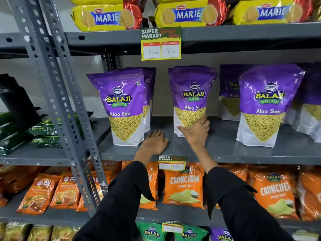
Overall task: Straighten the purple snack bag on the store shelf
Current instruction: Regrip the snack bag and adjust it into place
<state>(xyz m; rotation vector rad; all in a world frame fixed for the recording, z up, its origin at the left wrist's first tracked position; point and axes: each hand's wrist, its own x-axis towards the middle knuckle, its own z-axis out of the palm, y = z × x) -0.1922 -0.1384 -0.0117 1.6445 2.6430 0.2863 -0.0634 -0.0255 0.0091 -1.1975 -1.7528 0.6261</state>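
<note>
A purple Balaji Aloo Sev snack bag (191, 94) stands in the middle of the grey shelf (225, 146), squeezed narrow and turned slightly. My right hand (197, 131) grips its lower front, thumb on the left side and fingers wrapped around the right. My left hand (154, 140) lies flat, palm down, on the shelf board just left of that bag, holding nothing. Both arms wear black sleeves.
More purple Aloo Sev bags stand to the left (123, 108) and right (265, 105). Yellow Marie biscuit packs (106, 17) fill the shelf above, orange Crunchem bags (184, 185) the one below. A perforated grey upright (57, 94) rises at left. A price tag (160, 43) hangs overhead.
</note>
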